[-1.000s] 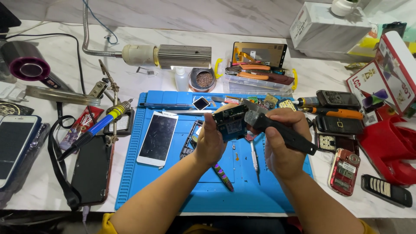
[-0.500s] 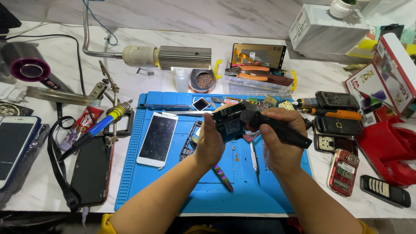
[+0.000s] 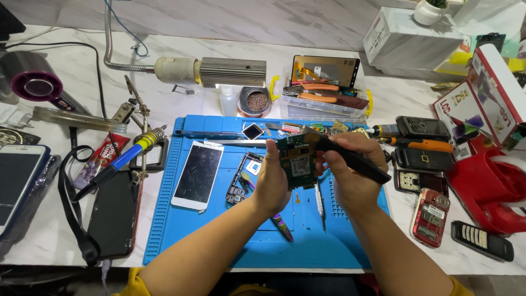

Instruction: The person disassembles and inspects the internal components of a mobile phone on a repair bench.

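Note:
My left hand holds a green circuit board upright above the blue work mat. My right hand grips a black brush-like tool whose tip touches the board's top edge. Both hands hover over the mat's middle. A white-backed phone screen lies on the mat left of my hands, with a black phone frame beside it. Tweezers and a dark pen-shaped tool rest on the mat under my hands.
A soldering iron with blue handle sits in a stand at left, near a dark phone and a light phone. A lamp head hangs at the back. Several old phones and a red tape dispenser crowd the right.
The circuit board has tilted more upright and shows its green face. Both hands have shifted slightly lower over the mat, with the tool still at the board.

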